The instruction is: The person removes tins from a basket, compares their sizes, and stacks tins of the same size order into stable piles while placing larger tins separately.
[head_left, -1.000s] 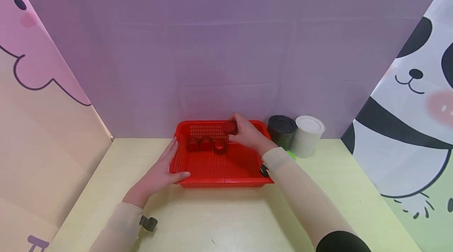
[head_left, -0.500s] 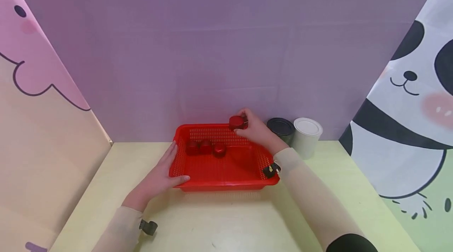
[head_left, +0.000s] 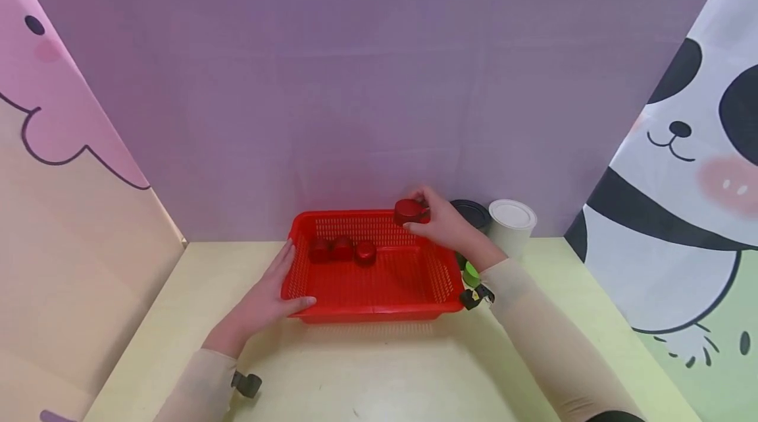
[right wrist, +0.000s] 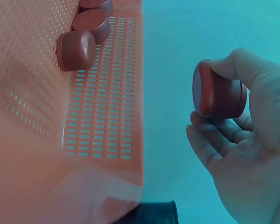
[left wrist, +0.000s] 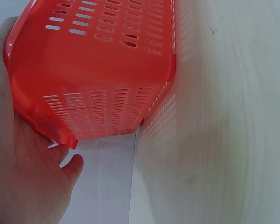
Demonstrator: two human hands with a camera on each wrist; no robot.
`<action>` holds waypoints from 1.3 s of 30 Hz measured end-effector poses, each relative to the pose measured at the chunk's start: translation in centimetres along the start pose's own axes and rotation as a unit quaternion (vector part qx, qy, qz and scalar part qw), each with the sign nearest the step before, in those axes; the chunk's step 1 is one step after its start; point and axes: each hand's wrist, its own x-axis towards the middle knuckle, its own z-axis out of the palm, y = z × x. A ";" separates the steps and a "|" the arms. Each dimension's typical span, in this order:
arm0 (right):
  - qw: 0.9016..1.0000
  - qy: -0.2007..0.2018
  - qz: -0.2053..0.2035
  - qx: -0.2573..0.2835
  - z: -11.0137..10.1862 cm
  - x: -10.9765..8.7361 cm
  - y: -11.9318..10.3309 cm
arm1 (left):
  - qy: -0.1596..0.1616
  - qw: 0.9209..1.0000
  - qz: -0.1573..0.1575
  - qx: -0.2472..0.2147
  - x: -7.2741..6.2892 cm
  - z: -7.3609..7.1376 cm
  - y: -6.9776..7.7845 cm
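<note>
My right hand (head_left: pixel 443 221) pinches a small red round tin (head_left: pixel 408 212) between thumb and fingers, over the back right rim of a red plastic basket (head_left: pixel 374 309). In the right wrist view the held tin (right wrist: pixel 219 95) is tilted on its side, its lid seam showing. Several similar red tins (head_left: pixel 365 253) lie in a row inside the basket, towards the back left. My left hand (head_left: pixel 260 303) holds the basket's left front corner, thumb over the rim and fingers along the left side. The left wrist view shows those fingers (left wrist: pixel 73 169) at the slotted outer wall.
Right of the basket stand a black canister (head_left: pixel 472 213) and a white canister (head_left: pixel 512 224), both lidded and partly behind the right arm. Something bright green (head_left: pixel 471 274) shows beside the right wrist. A purple backdrop (head_left: pixel 379 112) rises behind the pale wooden table (head_left: pixel 367 376).
My right hand has moved right with the red tin, from inside the basket's back area to its back right rim. The left hand keeps its place on the basket.
</note>
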 end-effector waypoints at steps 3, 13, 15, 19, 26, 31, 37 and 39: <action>1.000 0.014 0.004 0.005 -0.3 -1.0 0.3 | -0.001 1.000 0.000 -0.002 -0.1 0.1 0.0; 0.998 0.060 0.000 -0.005 -1.2 -4.0 1.5 | 0.000 1.000 0.004 0.006 0.0 0.0 -0.2; 0.997 0.075 -0.009 -0.005 -1.3 -4.6 1.9 | 0.001 1.000 0.004 0.007 0.0 0.0 -0.2; 0.994 0.102 -0.022 -0.006 -1.5 -5.6 2.8 | 0.002 1.000 0.012 0.011 0.0 0.0 -0.1; 0.991 0.129 -0.016 0.009 -2.0 -7.2 3.7 | 0.002 1.000 0.013 0.015 -0.1 0.0 -0.1; 0.989 0.149 -0.001 0.005 -2.2 -8.3 4.5 | 0.003 1.000 0.012 0.015 0.0 0.0 -0.1; 0.984 0.176 -0.001 0.008 -2.4 -9.4 5.7 | 0.004 1.000 0.013 0.015 0.0 0.1 0.0; 0.983 0.183 -0.001 0.005 -2.3 -9.8 6.0 | 0.004 1.000 0.015 0.013 0.0 0.1 0.0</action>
